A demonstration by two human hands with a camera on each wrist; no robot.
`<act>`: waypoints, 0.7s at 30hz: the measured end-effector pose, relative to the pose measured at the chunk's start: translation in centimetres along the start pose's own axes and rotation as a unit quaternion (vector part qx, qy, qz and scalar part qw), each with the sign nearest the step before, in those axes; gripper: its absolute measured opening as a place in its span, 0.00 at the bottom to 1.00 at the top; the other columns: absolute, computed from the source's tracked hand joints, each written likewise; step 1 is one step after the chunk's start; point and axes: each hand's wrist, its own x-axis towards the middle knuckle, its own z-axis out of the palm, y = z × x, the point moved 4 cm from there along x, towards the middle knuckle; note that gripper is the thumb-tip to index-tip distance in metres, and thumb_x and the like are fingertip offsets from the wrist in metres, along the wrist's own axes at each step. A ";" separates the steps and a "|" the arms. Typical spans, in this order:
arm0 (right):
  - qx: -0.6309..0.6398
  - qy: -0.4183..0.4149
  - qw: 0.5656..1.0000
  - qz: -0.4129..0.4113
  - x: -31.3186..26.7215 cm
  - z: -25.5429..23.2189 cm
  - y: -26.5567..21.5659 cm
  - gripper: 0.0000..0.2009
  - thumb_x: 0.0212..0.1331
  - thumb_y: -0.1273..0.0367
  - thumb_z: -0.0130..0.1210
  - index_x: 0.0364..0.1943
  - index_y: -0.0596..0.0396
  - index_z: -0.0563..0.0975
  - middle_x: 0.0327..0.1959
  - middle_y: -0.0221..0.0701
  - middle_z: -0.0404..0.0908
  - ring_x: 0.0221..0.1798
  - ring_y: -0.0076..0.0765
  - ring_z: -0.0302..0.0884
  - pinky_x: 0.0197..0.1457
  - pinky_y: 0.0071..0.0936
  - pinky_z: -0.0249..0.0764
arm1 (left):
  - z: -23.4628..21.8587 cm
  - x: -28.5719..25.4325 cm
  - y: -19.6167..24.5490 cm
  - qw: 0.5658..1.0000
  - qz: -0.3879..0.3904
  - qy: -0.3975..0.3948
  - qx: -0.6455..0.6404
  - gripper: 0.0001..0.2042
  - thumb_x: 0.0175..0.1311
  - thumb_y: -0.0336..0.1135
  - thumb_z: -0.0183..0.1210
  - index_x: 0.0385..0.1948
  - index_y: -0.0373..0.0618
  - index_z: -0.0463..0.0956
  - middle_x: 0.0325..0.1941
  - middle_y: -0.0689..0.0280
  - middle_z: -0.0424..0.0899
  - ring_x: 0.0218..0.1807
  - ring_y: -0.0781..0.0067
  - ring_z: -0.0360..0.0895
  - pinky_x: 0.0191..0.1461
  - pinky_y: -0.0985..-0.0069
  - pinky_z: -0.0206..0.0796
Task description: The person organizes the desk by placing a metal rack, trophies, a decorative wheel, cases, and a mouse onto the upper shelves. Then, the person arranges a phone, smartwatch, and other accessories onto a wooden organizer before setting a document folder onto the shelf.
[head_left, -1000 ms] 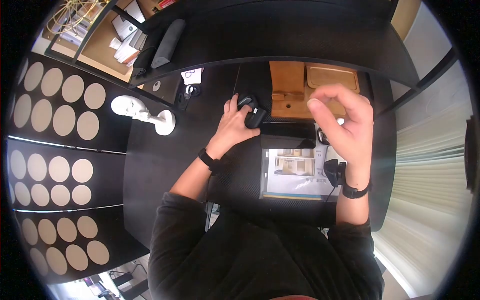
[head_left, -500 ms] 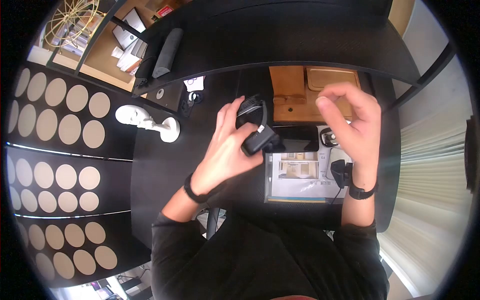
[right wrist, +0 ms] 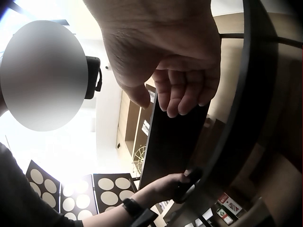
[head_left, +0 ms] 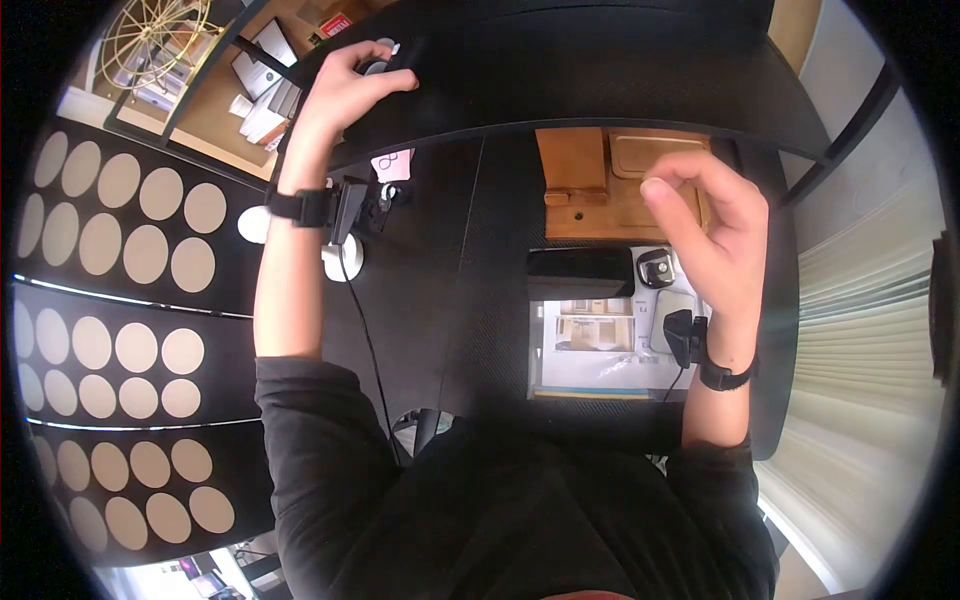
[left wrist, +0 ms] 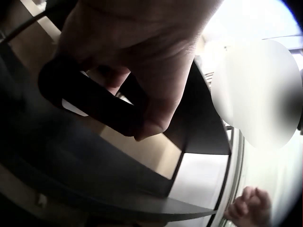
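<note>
At the lower middle of the frame lies the person's black-clad torso (head_left: pixel 520 490); just beyond it, right of centre, a flat printed sheet with room pictures (head_left: pixel 595 375) rests on the black counter (head_left: pixel 420 320), a pale rounded rectangular object (head_left: pixel 672 322) on its right part; above these are a glossy black oblong object (head_left: pixel 580 272) and, beside it, a small black-and-silver object (head_left: pixel 655 268).

At the right of the frame the right hand (head_left: pixel 725 235) hangs raised, its fingers loosely bent, the thumb near the index finger, holding nothing; behind it stand a brown wooden stand (head_left: pixel 575 165) and a shallow wooden tray (head_left: pixel 640 155). At centre left, a round white base (head_left: pixel 345 262) is partly hidden by the left forearm; dark coiled cables (head_left: pixel 385 205) lie farther on, beside a white card (head_left: pixel 392 163).

Farther off, at the upper left, the left hand (head_left: pixel 345 95) pinches a dark, rounded, elongated object (left wrist: pixel 90 97) between thumb and fingers, at the long black shelf (head_left: pixel 600 80); it has just carried that object up from over the counter, so the object is now at shelf height; whether it touches the shelf I cannot tell. Beyond, in the upper left corner, is a gold wire wheel (head_left: pixel 150 32).
</note>
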 end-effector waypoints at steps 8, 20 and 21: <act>0.005 -0.001 1.000 0.003 -0.1 0.2 -0.3 0.05 0.60 0.72 0.65 0.35 0.60 0.81 0.28 0.27 0.82 0.33 0.22 0.78 0.39 0.21 0.73 | 2.4 1.5 -2.3 0.982 -0.057 0.033 0.178 0.32 0.40 0.56 0.72 0.49 0.46 0.82 0.49 0.53 0.84 0.55 0.58 0.79 0.61 0.69 0.67; -0.015 -0.041 0.998 0.047 -0.1 2.3 1.2 0.06 0.60 0.70 0.65 0.35 0.60 0.81 0.26 0.29 0.82 0.31 0.23 0.79 0.37 0.21 0.72 | 4.3 -11.7 8.9 0.929 0.295 0.212 -0.067 0.10 0.52 0.24 0.65 0.37 0.38 0.80 0.49 0.52 0.83 0.54 0.53 0.81 0.59 0.65 0.71; -0.024 -0.041 0.998 0.052 -0.1 2.7 1.4 0.06 0.60 0.70 0.65 0.35 0.60 0.81 0.26 0.29 0.82 0.31 0.23 0.79 0.37 0.21 0.72 | 6.0 -12.8 9.1 0.944 0.270 0.157 -0.103 0.10 0.51 0.24 0.66 0.35 0.38 0.80 0.43 0.54 0.84 0.49 0.54 0.83 0.56 0.66 0.73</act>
